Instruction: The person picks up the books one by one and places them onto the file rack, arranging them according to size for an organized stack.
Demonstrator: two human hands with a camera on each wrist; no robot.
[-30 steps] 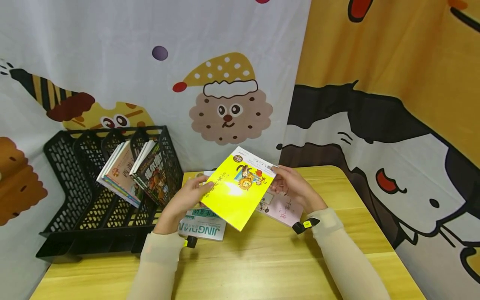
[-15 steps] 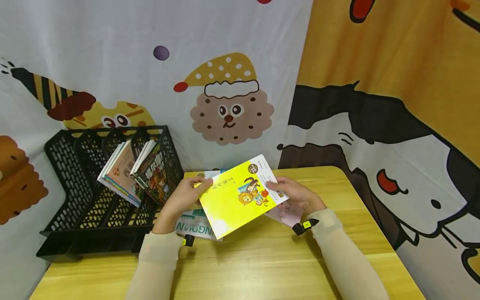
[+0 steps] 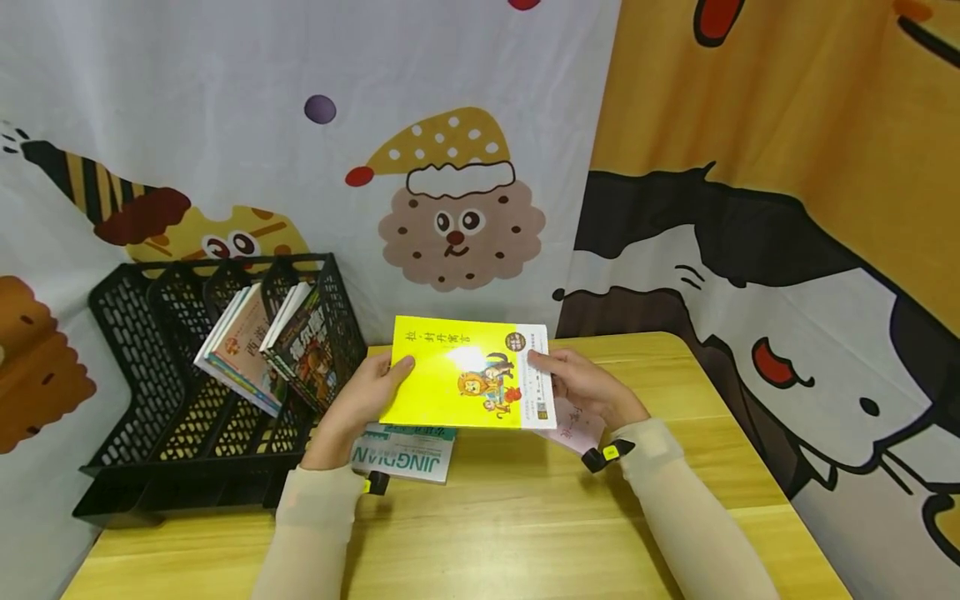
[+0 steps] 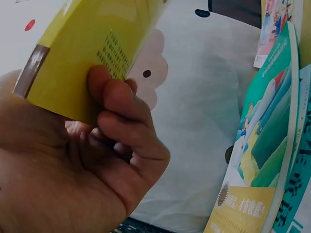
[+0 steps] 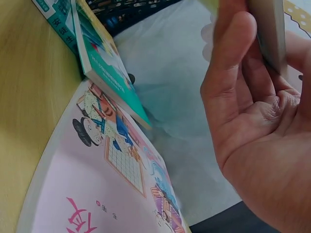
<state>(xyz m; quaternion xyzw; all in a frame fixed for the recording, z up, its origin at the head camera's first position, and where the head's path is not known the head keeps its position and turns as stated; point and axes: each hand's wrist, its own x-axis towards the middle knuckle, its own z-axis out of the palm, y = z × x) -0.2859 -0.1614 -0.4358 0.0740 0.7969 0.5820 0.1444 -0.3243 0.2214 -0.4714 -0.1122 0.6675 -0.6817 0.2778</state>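
Observation:
A yellow book (image 3: 435,383) with a lion picture and a white strip is held up over the table, its title reading upright. The left hand (image 3: 366,390) pinches its left edge, thumb on the cover and curled fingers behind, as the left wrist view shows on the yellow book (image 4: 92,53). At the white end, the right hand (image 3: 588,385) grips the other edge with its thumb in front. Beneath lie a green-and-white book (image 3: 405,454) and, near the right hand, a pink book (image 3: 576,427), each partly hidden in the head view.
A black mesh file rack (image 3: 187,383) stands on the left of the wooden table (image 3: 487,533). Leaning in its right compartments are a group of light-coloured books (image 3: 243,346) and some dark-covered books (image 3: 307,354). A printed curtain (image 3: 465,67) hangs behind the table.
The yellow book has been turned counterclockwise between both hands, from slanted to nearly level, with the white strip now at the right. The right thumb has come onto its front.

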